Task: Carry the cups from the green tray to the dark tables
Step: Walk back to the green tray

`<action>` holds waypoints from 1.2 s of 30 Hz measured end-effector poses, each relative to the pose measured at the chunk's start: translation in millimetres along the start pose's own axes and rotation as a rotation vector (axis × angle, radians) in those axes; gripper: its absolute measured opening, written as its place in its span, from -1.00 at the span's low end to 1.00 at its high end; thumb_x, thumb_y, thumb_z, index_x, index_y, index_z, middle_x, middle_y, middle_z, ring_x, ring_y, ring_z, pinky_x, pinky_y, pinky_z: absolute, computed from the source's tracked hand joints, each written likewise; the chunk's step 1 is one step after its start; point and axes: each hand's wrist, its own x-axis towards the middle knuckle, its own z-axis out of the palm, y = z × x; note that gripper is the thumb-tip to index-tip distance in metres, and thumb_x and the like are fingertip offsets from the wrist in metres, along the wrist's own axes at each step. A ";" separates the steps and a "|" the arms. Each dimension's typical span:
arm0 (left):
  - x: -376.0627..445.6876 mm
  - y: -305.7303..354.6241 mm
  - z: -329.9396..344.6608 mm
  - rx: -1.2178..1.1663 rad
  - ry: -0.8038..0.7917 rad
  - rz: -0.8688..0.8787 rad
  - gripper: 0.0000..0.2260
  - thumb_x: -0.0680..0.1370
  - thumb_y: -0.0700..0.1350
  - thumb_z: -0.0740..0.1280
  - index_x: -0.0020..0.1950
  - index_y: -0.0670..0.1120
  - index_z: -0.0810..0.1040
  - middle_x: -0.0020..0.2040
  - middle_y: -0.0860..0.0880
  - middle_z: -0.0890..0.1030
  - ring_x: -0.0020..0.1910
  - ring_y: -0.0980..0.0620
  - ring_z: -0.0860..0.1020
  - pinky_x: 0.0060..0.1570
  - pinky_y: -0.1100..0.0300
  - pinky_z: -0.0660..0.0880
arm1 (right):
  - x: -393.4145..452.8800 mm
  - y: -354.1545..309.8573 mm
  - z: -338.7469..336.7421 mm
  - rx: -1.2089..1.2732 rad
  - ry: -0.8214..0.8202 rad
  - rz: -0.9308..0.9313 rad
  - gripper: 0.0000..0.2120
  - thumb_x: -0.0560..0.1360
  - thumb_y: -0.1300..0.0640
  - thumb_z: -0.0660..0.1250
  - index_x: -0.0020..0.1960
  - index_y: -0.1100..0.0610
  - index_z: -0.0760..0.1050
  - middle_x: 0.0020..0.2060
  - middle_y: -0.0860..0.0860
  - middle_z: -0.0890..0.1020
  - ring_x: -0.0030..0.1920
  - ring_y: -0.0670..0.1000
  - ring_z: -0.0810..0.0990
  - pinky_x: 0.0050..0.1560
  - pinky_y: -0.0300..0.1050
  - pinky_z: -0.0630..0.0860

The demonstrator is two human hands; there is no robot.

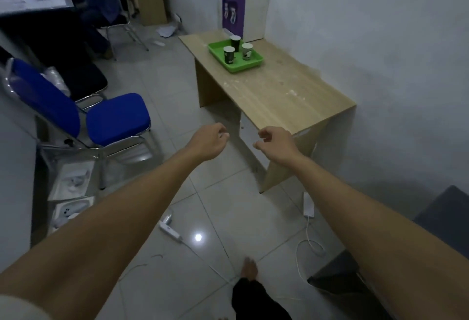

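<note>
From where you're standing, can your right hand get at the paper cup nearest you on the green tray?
Probably not yet. The right hand is empty, short of the near end of the light wooden table, while the black paper cup stands on the green plastic tray at the far end. Nothing blocks the way; step closer.

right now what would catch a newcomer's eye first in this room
Probably the green tray with three cups at the far end of the wooden table. Then the blue chair on the left, and both empty hands, left hand and right hand, stretched forward over the floor.
</note>
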 end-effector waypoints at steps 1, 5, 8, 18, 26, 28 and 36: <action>13.3 -4.8 -3.1 -0.002 0.002 -0.009 -0.62 0.69 -0.01 0.19 0.44 -0.16 0.47 0.38 -0.14 0.56 0.33 -0.12 0.53 0.31 0.00 0.46 | 16.8 -0.1 -0.2 -0.009 -0.014 -0.008 -0.54 0.58 0.05 0.42 0.42 0.21 0.49 0.35 0.12 0.58 0.31 0.11 0.56 0.31 -0.01 0.51; 76.1 -17.8 -16.1 0.000 0.038 -0.050 -0.62 0.70 -0.01 0.19 0.45 -0.15 0.47 0.40 -0.14 0.54 0.35 -0.12 0.52 0.34 -0.01 0.46 | 92.3 3.8 -3.5 -0.039 -0.031 -0.025 -0.56 0.57 0.04 0.43 0.38 0.20 0.53 0.32 0.11 0.60 0.28 0.11 0.58 0.24 -0.06 0.49; 129.1 -23.0 -25.4 0.005 0.068 -0.073 -0.61 0.70 0.00 0.18 0.46 -0.15 0.47 0.41 -0.13 0.54 0.36 -0.12 0.52 0.35 -0.01 0.45 | 152.3 4.7 -8.6 -0.041 -0.037 -0.048 -0.58 0.56 0.06 0.43 0.36 0.21 0.54 0.30 0.12 0.62 0.27 0.11 0.59 0.26 -0.03 0.51; 277.9 -43.7 -61.3 -0.006 0.137 -0.149 -0.63 0.70 0.00 0.18 0.43 -0.14 0.48 0.38 -0.13 0.56 0.32 -0.12 0.53 0.31 0.00 0.47 | 335.7 -6.8 -17.3 -0.038 -0.090 -0.114 -0.60 0.52 0.08 0.47 0.30 0.21 0.59 0.24 0.10 0.67 0.21 0.07 0.63 0.20 -0.15 0.48; 398.0 -75.5 -93.0 0.002 0.133 -0.127 -0.64 0.69 -0.03 0.21 0.43 -0.17 0.49 0.37 -0.15 0.56 0.34 -0.13 0.52 0.33 0.02 0.46 | 464.3 -16.6 -12.8 0.025 -0.085 -0.113 -0.61 0.49 0.13 0.49 0.29 0.21 0.60 0.21 0.10 0.68 0.17 0.07 0.65 0.21 -0.10 0.52; 432.7 -84.6 -100.9 0.007 0.130 -0.112 -0.66 0.68 -0.04 0.23 0.39 -0.18 0.51 0.31 -0.16 0.59 0.27 -0.13 0.55 0.27 0.00 0.49 | 497.9 -19.1 -7.7 0.043 -0.088 -0.097 -0.60 0.49 0.12 0.49 0.30 0.21 0.59 0.22 0.10 0.67 0.16 0.06 0.65 0.18 -0.12 0.52; 576.4 -138.4 -139.4 0.011 0.029 -0.047 -0.62 0.66 -0.05 0.27 0.44 -0.18 0.47 0.37 -0.14 0.56 0.28 -0.11 0.56 0.26 0.03 0.49 | 636.0 -35.6 8.1 0.055 -0.022 -0.019 -0.59 0.48 0.12 0.51 0.29 0.21 0.60 0.20 0.09 0.68 0.18 0.09 0.64 0.25 -0.01 0.55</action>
